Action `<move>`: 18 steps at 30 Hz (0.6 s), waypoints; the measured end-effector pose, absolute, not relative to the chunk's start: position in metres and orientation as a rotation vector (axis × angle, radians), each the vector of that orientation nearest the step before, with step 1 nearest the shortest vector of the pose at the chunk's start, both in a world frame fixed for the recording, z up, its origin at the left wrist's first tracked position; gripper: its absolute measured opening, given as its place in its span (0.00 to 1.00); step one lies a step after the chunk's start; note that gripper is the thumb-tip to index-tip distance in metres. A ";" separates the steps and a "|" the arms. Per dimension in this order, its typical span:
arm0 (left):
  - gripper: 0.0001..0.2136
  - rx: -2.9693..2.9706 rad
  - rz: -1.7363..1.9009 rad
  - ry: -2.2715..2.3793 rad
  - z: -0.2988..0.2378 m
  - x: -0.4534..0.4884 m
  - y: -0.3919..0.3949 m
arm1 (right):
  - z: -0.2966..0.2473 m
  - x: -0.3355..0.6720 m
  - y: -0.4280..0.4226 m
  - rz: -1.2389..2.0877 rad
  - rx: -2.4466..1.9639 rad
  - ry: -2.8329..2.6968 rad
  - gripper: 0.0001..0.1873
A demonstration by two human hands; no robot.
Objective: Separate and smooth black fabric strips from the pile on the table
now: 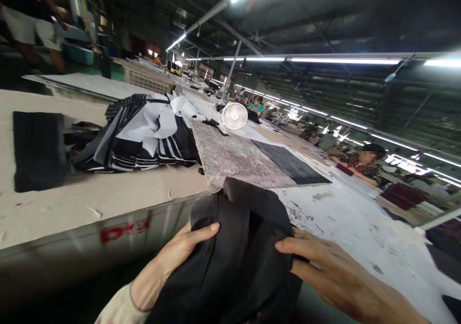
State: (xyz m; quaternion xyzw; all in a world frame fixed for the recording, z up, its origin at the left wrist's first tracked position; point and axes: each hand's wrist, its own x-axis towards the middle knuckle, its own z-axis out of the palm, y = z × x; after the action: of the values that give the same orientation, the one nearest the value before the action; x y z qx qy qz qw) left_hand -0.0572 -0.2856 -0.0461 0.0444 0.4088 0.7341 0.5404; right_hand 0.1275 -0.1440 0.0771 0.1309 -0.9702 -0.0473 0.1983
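Observation:
A bundle of black fabric (245, 247) rises from the bottom centre to the table edge. My left hand (173, 261) grips its left side, thumb laid over a seam and fingers hidden underneath. My right hand (324, 271) holds the right side, thumb pressed on top of the cloth. Both hands are closed on the fabric.
A long worktable (108, 194) runs away from me. On it lie a stack of black-and-white cut pieces (144, 132), a dark folded piece (38, 149), a grey board (234, 156) with a black panel (291, 163), and a small white fan (234, 115). Seated workers (367, 165) are at right.

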 end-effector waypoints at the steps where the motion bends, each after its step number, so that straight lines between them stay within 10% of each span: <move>1: 0.33 0.099 1.748 0.970 -0.046 -0.057 -0.286 | 0.075 0.128 -0.143 -0.134 0.373 -2.706 0.14; 18: 0.31 0.137 1.744 0.940 -0.045 -0.050 -0.281 | 0.050 0.132 -0.114 -0.331 0.467 -2.675 0.15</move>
State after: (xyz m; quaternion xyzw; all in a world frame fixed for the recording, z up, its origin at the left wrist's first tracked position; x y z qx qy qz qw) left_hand -0.0500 -0.2809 -0.0453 0.0580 0.3964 0.7356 0.5463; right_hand 0.1317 -0.1137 0.0500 0.1673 -0.9578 -0.1187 0.2014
